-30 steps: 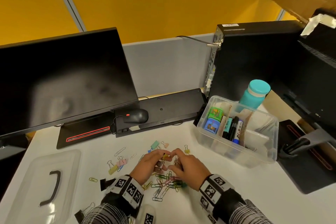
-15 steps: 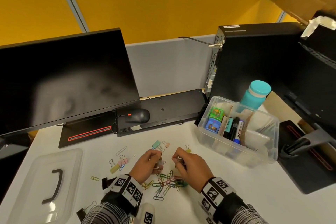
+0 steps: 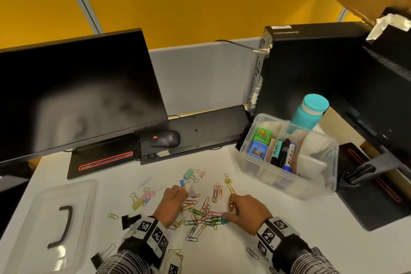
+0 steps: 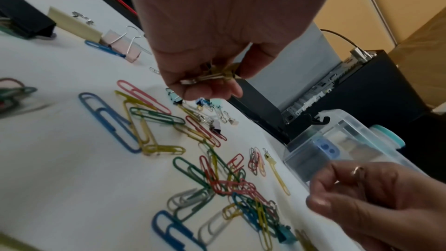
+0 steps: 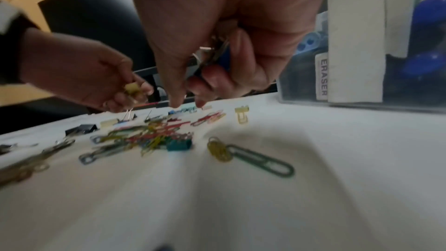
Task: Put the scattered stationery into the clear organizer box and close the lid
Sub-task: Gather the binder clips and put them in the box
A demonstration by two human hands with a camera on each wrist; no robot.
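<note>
Coloured paper clips (image 3: 203,214) and small binder clips (image 3: 188,173) lie scattered on the white desk. My left hand (image 3: 183,194) hovers at the pile's left side and pinches a yellow binder clip (image 4: 218,75) in curled fingers. My right hand (image 3: 231,206) is at the pile's right side, fingers curled round a blue binder clip (image 5: 223,58) with wire handles. The clear organizer box (image 3: 320,187) stands open at the right, holding markers, an eraser and small boxes. Its lid (image 3: 29,224), with a black handle, lies flat at the far left.
A teal bottle (image 3: 310,113) stands behind the box, next to a black computer tower (image 3: 311,69). A monitor (image 3: 73,95), its base and a mouse (image 3: 165,138) on a black keyboard line the back. Black binder clips (image 3: 129,220) lie near my left wrist.
My hands, close together over the pile a second ago, have drawn apart. The right hand has moved right and nearer to me, the left hand slightly left.
</note>
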